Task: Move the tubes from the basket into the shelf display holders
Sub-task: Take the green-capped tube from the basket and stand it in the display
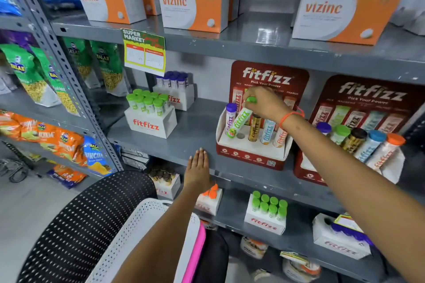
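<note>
My right hand [264,103] grips the green cap of a white and green tube [239,122]. The tube is tilted, its lower end over an empty hole in the red display holder [250,156] on the middle shelf. A purple-capped tube [230,117] stands in the holder to its left; gold, blue and orange tubes stand to its right. My left hand [198,167] lies flat and open on the shelf's front edge. The white perforated basket [138,236] sits below, under my left forearm; its inside is hidden.
A second red display holder [308,174] with a full row of tubes stands to the right. White boxes of green-capped tubes [149,119] and purple-capped tubes [174,92] sit to the left. Orange boxes line the shelf above. More tube boxes fill the shelf below. Snack bags hang at left.
</note>
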`<state>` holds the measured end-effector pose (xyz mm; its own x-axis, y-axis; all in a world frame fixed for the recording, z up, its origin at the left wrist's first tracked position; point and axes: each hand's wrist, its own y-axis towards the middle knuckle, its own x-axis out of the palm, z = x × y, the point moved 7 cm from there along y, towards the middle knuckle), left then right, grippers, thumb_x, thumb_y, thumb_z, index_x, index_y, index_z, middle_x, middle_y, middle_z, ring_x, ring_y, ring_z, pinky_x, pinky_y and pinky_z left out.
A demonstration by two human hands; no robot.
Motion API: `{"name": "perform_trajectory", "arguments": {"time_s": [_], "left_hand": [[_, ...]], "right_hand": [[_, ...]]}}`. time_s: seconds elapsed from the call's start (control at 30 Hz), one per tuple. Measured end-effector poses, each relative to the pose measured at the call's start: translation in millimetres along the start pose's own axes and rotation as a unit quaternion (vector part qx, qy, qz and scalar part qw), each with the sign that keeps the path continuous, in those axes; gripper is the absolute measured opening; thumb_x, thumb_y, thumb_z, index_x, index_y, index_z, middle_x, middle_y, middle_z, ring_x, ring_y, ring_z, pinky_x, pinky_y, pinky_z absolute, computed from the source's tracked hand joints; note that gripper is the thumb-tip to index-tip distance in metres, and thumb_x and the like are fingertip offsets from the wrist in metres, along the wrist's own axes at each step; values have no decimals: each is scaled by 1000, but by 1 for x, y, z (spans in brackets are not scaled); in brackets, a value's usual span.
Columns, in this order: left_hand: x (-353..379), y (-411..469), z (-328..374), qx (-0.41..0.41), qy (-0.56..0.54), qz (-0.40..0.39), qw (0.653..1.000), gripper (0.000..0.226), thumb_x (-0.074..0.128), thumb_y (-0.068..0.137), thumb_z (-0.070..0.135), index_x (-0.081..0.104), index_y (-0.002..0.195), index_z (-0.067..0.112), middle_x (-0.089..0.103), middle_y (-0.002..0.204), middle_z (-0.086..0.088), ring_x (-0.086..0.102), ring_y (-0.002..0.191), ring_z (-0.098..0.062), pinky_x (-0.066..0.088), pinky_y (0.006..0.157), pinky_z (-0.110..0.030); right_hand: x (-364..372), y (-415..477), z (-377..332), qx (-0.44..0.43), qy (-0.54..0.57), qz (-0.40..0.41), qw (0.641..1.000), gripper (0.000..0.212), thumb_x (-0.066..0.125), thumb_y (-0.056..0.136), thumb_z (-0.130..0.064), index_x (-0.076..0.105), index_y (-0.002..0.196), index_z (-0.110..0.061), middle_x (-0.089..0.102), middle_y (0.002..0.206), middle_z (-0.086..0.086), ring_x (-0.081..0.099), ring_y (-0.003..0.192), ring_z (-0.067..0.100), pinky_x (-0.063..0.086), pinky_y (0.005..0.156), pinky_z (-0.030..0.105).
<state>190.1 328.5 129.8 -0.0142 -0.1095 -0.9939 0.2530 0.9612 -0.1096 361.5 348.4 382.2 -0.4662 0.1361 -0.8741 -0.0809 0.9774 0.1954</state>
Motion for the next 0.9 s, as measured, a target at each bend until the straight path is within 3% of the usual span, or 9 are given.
{"name": "perform_trajectory", "arguments": {"time_s": [0.2,0.6,0.9], "left_hand": [[-2,-1,1,-3,-1,-4,1000,93,43,92,53,-14,148,6,-15,158,-12,-14,145,-28,-2,119,-43],[4,3,1,-3,-8,2,1000,98,47,91,56,-15,148,7,-17,158,-12,-16,144,-28,-4,119,-44],[9,4,-1,4,-35,21,999,98,43,90,60,-15,148,6,-16,158,-13,-16,144,-29,-1,119,-45]], "right_hand": [[5,10,6,28,-42,-38,998,36,68,82,-11,63,115,-1,63,123,19,58,112,33,48,93,37],[22,18,4,51,-68,11,996,30,71,82,-21,67,104,-1,70,107,19,65,99,36,53,94,45],[22,17,0,82,-101,30,991,40,73,81,-22,64,113,-1,66,113,22,61,106,39,51,95,42]]}}
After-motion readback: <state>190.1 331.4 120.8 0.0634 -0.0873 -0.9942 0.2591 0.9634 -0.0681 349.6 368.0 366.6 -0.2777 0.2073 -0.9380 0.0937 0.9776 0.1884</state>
